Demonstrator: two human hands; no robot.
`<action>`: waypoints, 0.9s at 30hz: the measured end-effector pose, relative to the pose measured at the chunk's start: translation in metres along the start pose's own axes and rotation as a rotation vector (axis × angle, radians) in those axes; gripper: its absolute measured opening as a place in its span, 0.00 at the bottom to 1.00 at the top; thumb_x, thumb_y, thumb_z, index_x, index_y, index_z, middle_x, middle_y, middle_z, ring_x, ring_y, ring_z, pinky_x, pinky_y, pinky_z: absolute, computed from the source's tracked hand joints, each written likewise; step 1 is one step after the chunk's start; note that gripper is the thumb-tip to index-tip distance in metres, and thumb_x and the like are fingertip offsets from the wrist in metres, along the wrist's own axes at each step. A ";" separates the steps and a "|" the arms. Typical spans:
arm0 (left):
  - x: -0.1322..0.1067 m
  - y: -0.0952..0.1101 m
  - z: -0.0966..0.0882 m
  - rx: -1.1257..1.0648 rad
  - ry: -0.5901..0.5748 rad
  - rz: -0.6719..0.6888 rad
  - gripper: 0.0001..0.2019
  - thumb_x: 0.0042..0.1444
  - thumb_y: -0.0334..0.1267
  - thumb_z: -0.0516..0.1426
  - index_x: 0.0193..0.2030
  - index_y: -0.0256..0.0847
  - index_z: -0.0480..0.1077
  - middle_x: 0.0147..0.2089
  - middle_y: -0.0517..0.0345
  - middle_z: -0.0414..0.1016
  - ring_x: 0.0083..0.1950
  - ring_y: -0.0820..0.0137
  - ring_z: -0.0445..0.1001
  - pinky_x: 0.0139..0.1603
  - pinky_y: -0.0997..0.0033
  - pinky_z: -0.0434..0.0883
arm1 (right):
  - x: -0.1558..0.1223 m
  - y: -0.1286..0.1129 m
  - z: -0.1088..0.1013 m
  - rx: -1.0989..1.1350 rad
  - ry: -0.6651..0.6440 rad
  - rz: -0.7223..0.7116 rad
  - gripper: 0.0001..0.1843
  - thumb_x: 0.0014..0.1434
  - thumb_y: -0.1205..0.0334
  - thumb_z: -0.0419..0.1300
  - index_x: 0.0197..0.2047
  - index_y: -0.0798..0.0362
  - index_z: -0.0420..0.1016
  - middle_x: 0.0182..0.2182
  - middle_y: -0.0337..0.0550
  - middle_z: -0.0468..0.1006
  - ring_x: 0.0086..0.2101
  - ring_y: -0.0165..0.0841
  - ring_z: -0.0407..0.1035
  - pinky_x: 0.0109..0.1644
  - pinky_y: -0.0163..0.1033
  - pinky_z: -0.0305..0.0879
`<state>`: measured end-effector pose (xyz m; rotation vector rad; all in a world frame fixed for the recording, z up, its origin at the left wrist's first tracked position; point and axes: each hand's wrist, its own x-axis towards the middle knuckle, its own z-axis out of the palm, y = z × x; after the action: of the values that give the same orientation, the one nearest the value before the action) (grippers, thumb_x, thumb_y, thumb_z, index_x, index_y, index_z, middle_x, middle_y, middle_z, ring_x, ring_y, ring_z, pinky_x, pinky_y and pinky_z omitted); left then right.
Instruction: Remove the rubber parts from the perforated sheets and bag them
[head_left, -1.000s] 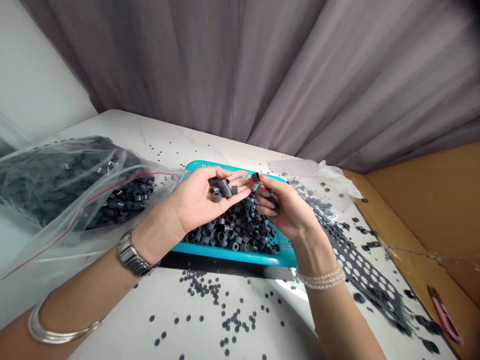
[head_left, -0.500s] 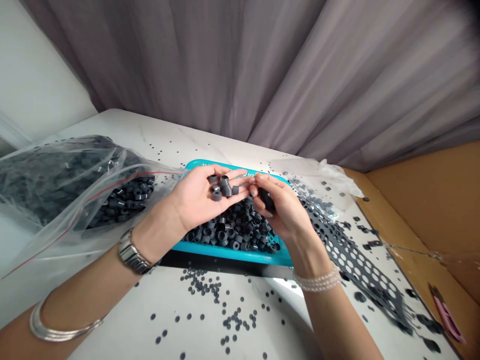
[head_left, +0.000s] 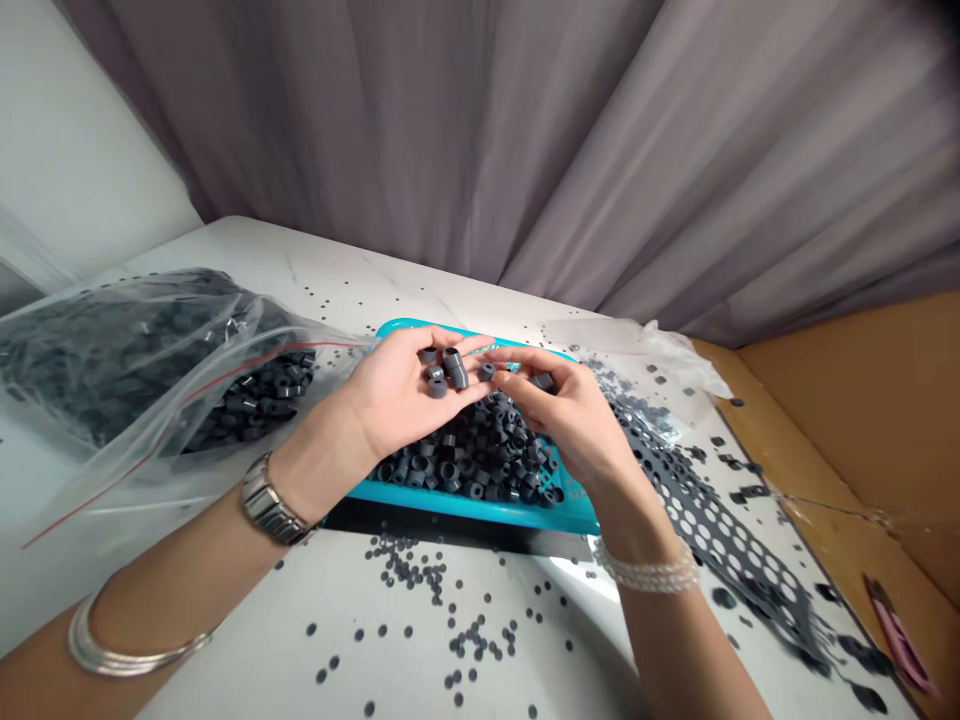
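Several parts are obscured from where I stand. The two hands cover the far middle of the turquoise perforated plastic basket (head_left: 465, 505), so only part of its load of dark-gray hollow plastic cylinders (head_left: 480, 455) can be inspected. The contents of the clear zip bag with a red seal line (head_left: 120, 360) blur behind the film, and the bag runs out at the left edge. Both forearms are cut off at the lower edge. The pink-handled tool (head_left: 904, 645) at far right is too indistinct to identify.

Left hand (head_left: 375, 395): palm up, fingers extended toward the right, held above the basket. The grip is unclenched; a small cluster of loose gray cylinders (head_left: 437, 387) rests on the palm and finger bases.

Right hand (head_left: 577, 410): angled inward from the right, wrist raised, fingers bent, fingertips at the left fingertips. Thumb and forefinger pinch a single gray cylinder (head_left: 487, 371). A further dark piece (head_left: 541, 382) sits within the curled fingers; its shape is mostly concealed.

Small dark discs (head_left: 412, 570) lie scattered on the white table (head_left: 255, 640) before the basket; a dark perforated sheet (head_left: 712, 530) lies to its right.
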<state>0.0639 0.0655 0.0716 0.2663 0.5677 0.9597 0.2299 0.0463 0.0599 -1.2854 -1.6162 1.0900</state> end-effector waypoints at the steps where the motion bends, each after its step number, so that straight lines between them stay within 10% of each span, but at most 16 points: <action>1: 0.000 0.000 0.000 -0.006 -0.001 -0.004 0.20 0.52 0.24 0.48 0.53 0.23 0.64 0.32 0.50 0.73 0.37 0.68 0.75 0.55 0.63 0.69 | 0.000 0.000 -0.001 -0.005 -0.001 -0.001 0.13 0.58 0.57 0.60 0.45 0.51 0.77 0.23 0.34 0.59 0.22 0.25 0.50 0.24 0.35 0.46; 9: -0.003 -0.001 0.005 -0.010 -0.028 -0.018 0.26 0.53 0.23 0.48 0.61 0.26 0.59 0.52 0.39 0.74 0.53 0.61 0.74 0.59 0.60 0.68 | 0.000 -0.005 -0.001 -0.097 0.017 -0.012 0.12 0.55 0.56 0.63 0.41 0.52 0.78 0.22 0.35 0.62 0.23 0.25 0.51 0.25 0.36 0.46; 18: -0.001 0.000 0.002 -0.023 0.018 -0.050 0.30 0.52 0.26 0.49 0.64 0.22 0.56 0.59 0.32 0.69 0.58 0.58 0.71 0.62 0.60 0.66 | 0.009 0.003 -0.005 0.903 -0.056 0.395 0.07 0.54 0.63 0.61 0.29 0.54 0.67 0.19 0.30 0.52 0.18 0.22 0.38 0.17 0.29 0.34; 27: -0.001 -0.001 0.002 -0.016 0.054 -0.049 0.27 0.53 0.29 0.49 0.61 0.20 0.59 0.57 0.30 0.70 0.60 0.54 0.69 0.62 0.56 0.65 | 0.008 0.004 -0.004 0.821 0.073 0.329 0.14 0.53 0.53 0.58 0.24 0.54 0.67 0.25 0.41 0.69 0.20 0.25 0.58 0.18 0.33 0.39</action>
<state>0.0652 0.0638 0.0729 0.2119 0.6133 0.9254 0.2338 0.0553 0.0579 -1.0065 -0.7458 1.6503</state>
